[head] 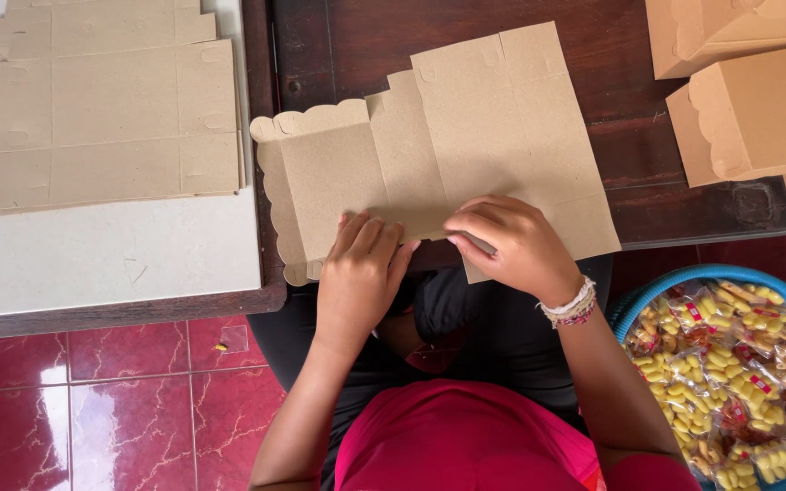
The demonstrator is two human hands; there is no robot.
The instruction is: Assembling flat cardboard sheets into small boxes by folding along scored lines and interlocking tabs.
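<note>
With the left hand point(361, 273) flat and the right hand point(511, 244) fingers pinching the cardboard blank point(438, 155) (unfolded), a crooked crease seems likely.

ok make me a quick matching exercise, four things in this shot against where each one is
Things:
1. flat cardboard sheet
2. stack of flat sheets
3. folded boxes
4. blue basket of snack packets

Places:
A. top right, on the dark table
B. on the pale board at the left
C. low on the right, beside the person
D. under the left hand and right hand

Pairs: 1-D, 2-B, 3-A, 4-C
</note>
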